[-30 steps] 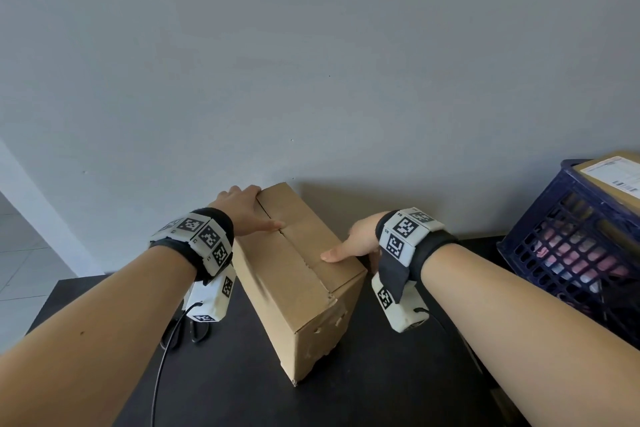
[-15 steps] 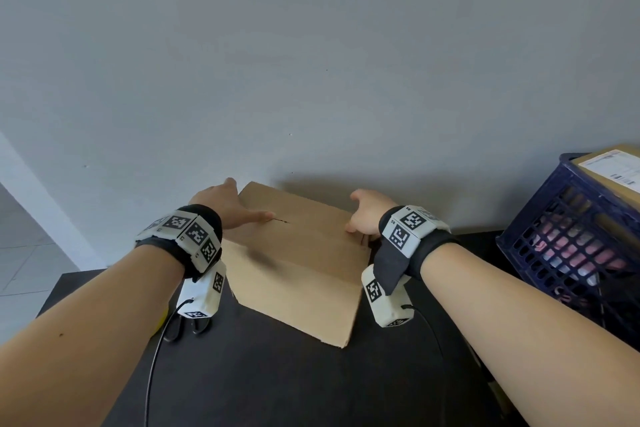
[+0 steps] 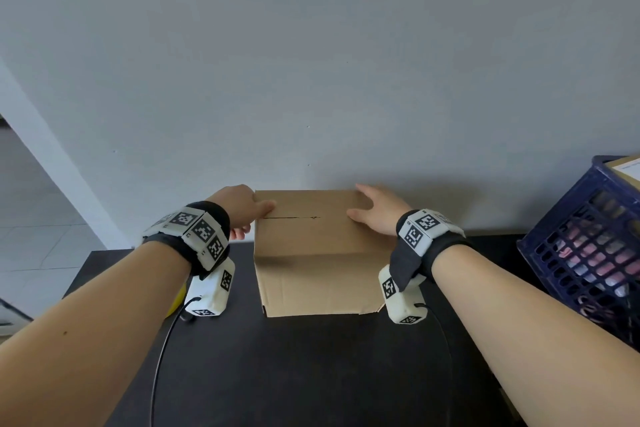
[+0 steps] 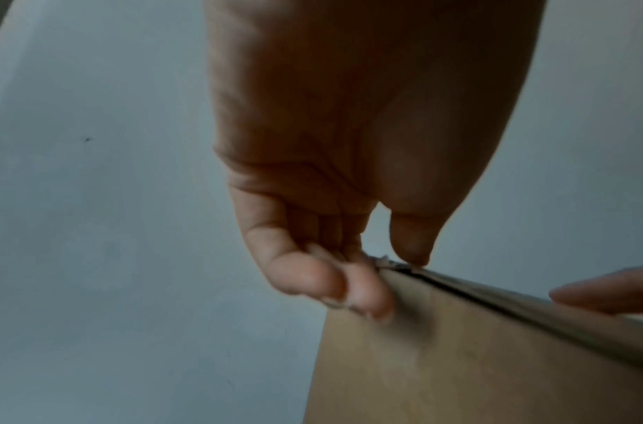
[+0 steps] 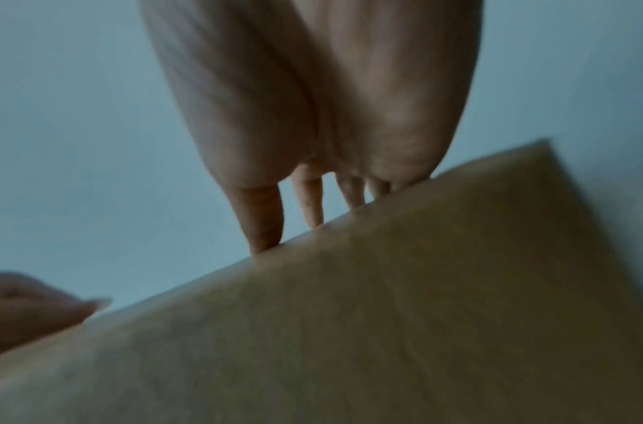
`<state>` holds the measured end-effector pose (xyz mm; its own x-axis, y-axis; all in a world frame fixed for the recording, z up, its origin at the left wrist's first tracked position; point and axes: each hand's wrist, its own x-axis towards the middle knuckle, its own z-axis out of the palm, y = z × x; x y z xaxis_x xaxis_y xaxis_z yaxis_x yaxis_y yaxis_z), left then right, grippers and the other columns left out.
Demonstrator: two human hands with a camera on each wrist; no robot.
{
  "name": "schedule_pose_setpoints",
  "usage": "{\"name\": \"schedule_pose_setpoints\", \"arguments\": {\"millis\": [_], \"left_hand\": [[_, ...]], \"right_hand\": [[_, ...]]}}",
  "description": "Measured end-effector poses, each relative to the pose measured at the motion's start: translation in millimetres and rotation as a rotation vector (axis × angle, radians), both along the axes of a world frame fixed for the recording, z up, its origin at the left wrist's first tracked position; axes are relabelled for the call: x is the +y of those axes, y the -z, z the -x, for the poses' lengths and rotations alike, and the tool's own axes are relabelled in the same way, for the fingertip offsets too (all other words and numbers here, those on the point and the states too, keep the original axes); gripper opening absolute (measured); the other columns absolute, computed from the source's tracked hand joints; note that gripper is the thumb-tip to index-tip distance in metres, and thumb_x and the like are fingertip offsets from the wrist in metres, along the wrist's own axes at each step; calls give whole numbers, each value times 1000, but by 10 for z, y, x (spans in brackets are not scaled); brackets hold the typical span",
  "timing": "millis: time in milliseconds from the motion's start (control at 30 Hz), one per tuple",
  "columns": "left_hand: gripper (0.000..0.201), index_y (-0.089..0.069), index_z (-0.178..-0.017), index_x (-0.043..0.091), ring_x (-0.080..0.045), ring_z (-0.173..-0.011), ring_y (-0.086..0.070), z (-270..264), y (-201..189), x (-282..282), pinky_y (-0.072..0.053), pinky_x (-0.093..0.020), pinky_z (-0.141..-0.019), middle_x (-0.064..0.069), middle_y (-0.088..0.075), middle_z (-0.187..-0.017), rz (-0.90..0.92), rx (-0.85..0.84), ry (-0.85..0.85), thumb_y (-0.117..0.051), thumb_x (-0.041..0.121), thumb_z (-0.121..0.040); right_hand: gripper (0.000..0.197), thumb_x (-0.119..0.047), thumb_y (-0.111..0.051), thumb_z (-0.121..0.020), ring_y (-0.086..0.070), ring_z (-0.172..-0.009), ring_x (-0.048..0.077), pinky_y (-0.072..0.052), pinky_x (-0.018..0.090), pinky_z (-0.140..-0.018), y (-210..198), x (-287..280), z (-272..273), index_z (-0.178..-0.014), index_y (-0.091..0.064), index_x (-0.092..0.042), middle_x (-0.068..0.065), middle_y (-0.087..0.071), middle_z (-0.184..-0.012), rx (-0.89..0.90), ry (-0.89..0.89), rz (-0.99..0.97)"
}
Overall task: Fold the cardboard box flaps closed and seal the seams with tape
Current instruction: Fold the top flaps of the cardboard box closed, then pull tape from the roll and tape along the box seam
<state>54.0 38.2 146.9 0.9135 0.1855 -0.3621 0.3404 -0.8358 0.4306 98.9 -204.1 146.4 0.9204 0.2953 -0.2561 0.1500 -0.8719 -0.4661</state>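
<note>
Cardboard box (image 3: 311, 253) now sits square on the bench (image 3: 311, 374) between both hands, turned from its earlier slant. Left hand (image 3: 239, 208) pinches the flap corner at the seam (image 3: 294, 217); right hand (image 3: 375, 215) lies spread flat on top. Flaps closed, untaped.

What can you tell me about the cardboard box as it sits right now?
The cardboard box is plain brown corrugated board standing on the dark table close to the grey wall, one long side squarely facing the camera. Its top flaps are folded down, meeting at a dark seam that gapes slightly; no tape shows. The left hand grips its left end, thumb on top by the seam; the right hand rests spread on the right top.
</note>
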Motion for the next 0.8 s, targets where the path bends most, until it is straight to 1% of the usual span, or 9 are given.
{"name": "schedule_pose_setpoints", "arguments": {"millis": [133,233,300,367,467,567,667,733,800], "left_hand": [[50,-53,-79,14,-15,-50,-57,34,-2,-54,-45,-26,-60,-4,-62,-64,-141,-29,41,-31,56,-94],[54,-56,-84,9,-17,-53,-56,36,-23,-81,-44,-27,-61,-4,-62,-64,-148,-11,22,-31,55,-95],[58,-57,-84,5,-18,-52,-56,18,-34,-86,-45,-26,-58,-5,-62,-64,-97,24,-2,-34,57,-93],[59,-54,-78,6,-18,-49,-53,8,-28,-84,-44,-23,-54,-7,-60,-63,-1,66,-2,-44,63,-87],[60,-53,-69,10,-17,-48,-56,3,5,-68,-47,-23,-57,-9,-65,-65,-34,103,95,-56,69,-76],[57,-53,-70,8,-17,-52,-60,-10,35,-42,-47,-24,-56,-11,-68,-71,-76,80,119,-59,64,-77],[52,-45,-66,11,-17,-51,-57,-16,45,-20,-44,-23,-52,-11,-64,-71,-50,64,91,-63,58,-78],[48,-43,-64,11,-17,-48,-51,-12,64,-13,-41,-21,-48,-10,-58,-67,62,80,45,-67,50,-79],[43,-42,-65,9,-18,-46,-40,7,68,-13,-34,-21,-43,-9,-48,-61,252,108,-25,-70,37,-82]], "right_hand": [[70,-55,-45,-91,-23,-143,33,-25,40,-113,87,79,-13,-150,-20,-27,10,-7,-159,8,64,125],[72,-61,-43,-89,-20,-144,33,-24,43,-116,102,143,-9,-149,-21,-29,11,-6,-159,-9,70,131],[76,-64,-45,-86,-20,-144,30,-23,42,-116,61,146,-18,-149,-22,-27,12,-11,-158,-5,58,88],[87,-70,-51,-79,-17,-146,29,-22,43,-117,20,113,-30,-150,-21,-29,10,-9,-159,23,57,45],[96,-75,-54,-73,-9,-146,33,-18,46,-118,41,77,-35,-150,-14,-33,8,-3,-160,28,10,151],[96,-80,-42,-75,7,-146,39,-6,55,-118,104,97,-5,-150,2,-40,5,14,-160,48,-7,279],[93,-86,-25,-74,15,-145,37,6,60,-115,138,118,35,-147,12,-43,3,20,-159,7,-36,408],[92,-86,-21,-74,17,-145,35,9,61,-113,140,130,39,-147,13,-42,4,19,-159,-11,-53,453],[92,-85,-20,-76,16,-146,34,10,62,-112,113,145,43,-149,13,-38,5,17,-159,-25,-74,492]]}}
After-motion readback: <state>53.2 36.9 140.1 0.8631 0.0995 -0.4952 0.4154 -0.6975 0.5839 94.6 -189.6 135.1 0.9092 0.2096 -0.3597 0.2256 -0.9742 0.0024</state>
